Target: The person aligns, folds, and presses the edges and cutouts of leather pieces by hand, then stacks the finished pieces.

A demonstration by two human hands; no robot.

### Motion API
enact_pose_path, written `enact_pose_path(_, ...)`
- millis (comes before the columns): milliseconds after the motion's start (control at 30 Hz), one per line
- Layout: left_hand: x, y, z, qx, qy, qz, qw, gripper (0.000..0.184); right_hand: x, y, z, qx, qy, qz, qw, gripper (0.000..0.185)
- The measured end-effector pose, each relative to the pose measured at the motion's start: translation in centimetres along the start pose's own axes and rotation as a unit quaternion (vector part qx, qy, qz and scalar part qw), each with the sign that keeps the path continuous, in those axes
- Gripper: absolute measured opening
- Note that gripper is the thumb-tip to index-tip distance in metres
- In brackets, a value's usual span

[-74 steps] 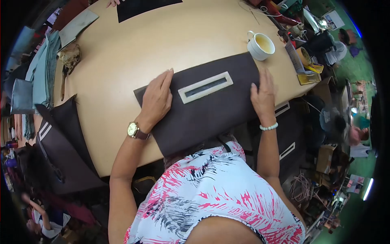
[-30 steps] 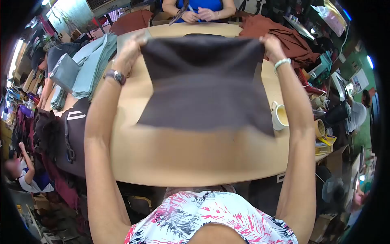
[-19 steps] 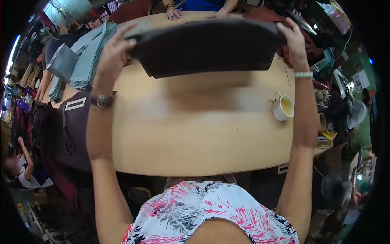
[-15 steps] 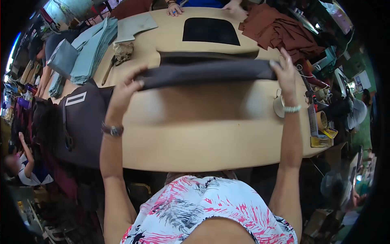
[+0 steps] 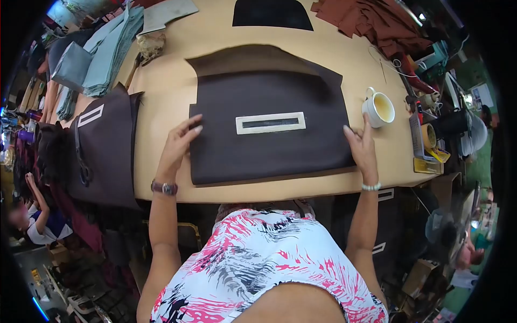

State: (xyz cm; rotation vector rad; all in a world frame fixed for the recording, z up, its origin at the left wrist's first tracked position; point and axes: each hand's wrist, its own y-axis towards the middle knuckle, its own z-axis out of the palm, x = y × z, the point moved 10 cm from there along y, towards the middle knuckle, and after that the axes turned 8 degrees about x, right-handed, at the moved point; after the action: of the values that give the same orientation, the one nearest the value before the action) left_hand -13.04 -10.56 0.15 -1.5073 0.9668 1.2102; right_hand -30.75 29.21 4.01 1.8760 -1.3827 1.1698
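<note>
A dark brown leather-like panel (image 5: 258, 159) lies on the table in front of me. Its far edge is curled up, showing a lighter brown underside. On its face sits a pale rectangular frame (image 5: 297, 125) around a dark slot. At the panel's left edge is my left hand (image 5: 177, 148), its fingers stretched and the tips just over the edge. My right hand (image 5: 363, 153) is beside the right edge, thumb touching the panel and index finger extended toward the cup (image 5: 371, 116). Both hands look open.
A cup of yellowish drink stands close to my right fingers. Left are dark panels (image 5: 110, 156) with scissors (image 5: 83, 169) on top. Farther back are blue-green sheets (image 5: 116, 54), a black piece (image 5: 272, 13) and reddish-brown pieces (image 5: 371, 27). Baskets and tape (image 5: 428, 137) line the right edge.
The panel has come down from being held up between both hands and now lies on the table with its framed face up. My hands have moved nearer my body and loosened.
</note>
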Motion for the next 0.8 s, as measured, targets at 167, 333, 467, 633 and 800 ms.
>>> enact_pose_path(167,-1.6,5.8,0.7,0.056,0.049,0.026,0.997,0.033,2.3,5.5,1.5,-0.059,-0.084,-0.107,0.989,0.083)
enact_pose_path(333,-5.4,9.1,0.4,0.042,0.034,0.108,0.993,0.033,4.7,6.5,-0.1,-0.196,-0.062,-0.219,0.954,0.082)
enact_pose_path(467,-5.5,13.1,-1.0,0.006,0.036,0.115,0.993,0.032,3.7,11.5,-0.6,-0.189,-0.016,-0.193,0.963,0.080)
enact_pose_path(633,-3.8,16.1,-3.5,-0.102,0.185,0.172,0.962,0.028,2.6,16.6,1.7,-0.118,-0.095,-0.063,0.986,0.075)
enact_pose_path(800,-3.9,16.6,-4.5,-0.120,0.223,0.135,0.958,0.028,6.3,16.1,2.6,-0.147,-0.123,-0.149,0.970,0.071)
